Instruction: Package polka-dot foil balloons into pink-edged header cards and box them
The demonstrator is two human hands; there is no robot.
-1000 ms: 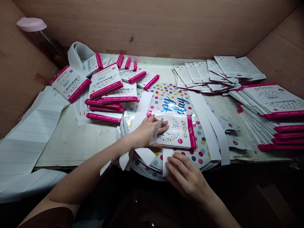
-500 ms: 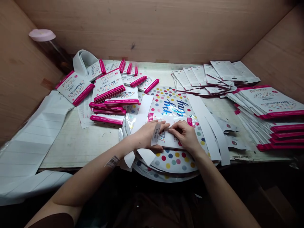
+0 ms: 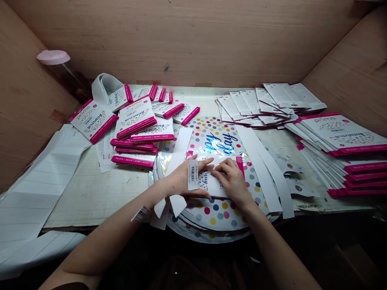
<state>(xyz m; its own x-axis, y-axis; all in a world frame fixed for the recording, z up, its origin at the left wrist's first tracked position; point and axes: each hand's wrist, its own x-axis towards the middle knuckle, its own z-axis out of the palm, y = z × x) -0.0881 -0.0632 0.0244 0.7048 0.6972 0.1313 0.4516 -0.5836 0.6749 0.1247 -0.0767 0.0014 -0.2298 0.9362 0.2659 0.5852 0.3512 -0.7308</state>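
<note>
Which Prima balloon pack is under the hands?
The single pack under the left hand and right hand, lying on the polka-dot balloon; the other packs lie in piles to either side.

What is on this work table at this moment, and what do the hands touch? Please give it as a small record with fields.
Left hand: rests on white paper, with a barcode label across its back
Right hand: fingers on the same white paper
Under the hands: polka-dot foil balloon
Left side: pink-edged Prima balloon packets
Right side: white paper strips, stacked Prima packets
Far side: printed white sheets
</note>
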